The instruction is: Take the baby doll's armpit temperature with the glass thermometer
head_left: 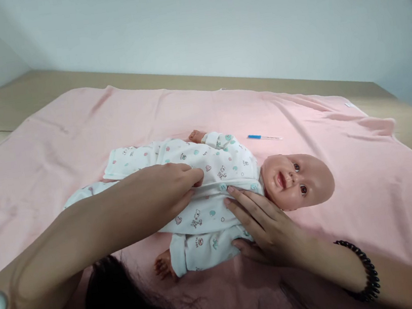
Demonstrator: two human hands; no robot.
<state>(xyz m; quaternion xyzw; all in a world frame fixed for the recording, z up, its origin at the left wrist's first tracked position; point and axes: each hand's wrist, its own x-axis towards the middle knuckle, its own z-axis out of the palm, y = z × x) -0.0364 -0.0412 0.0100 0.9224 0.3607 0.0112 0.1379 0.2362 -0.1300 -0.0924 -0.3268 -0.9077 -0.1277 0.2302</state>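
Head view: doll [292,180] lies on its back on pink blanket [367,188], which is spread over the worktop [10,100]; its head is toward pic R, legs toward pic L. It wears a white printed top [216,212] w/ a front edge running lengthwise down the chest. One pale blue button [223,187] sits on that edge mid-chest, another [254,187] nearer the neck.

L hand [169,182] has its fingers bent in tight at the front edge, lower on the torso; can't tell if cloth is pinched, b/c the fingertips are partly hidden. R hand [265,223] is unclenched, fingers laid over the near side of the chest, tips by the mid-chest button, thumb at the near sleeve [207,249].

Judgement, re handling: R hand is well placed to steady the cloth; pressure best kept light, w/ weight off the neck. L fingertips should work right at the edge, keeping both layers flat & lined up, no twist or tug. Soft fabric will prob. bunch if pulled one-sided. Near sleeve shouldn't get dragged along.

Slim blue-and-clear stick [265,137], poss. a thermometer, lies beyond the doll near its far shoulder; sleeves & forearms best kept off it. Black coil band [364,270] is on the R wrist.
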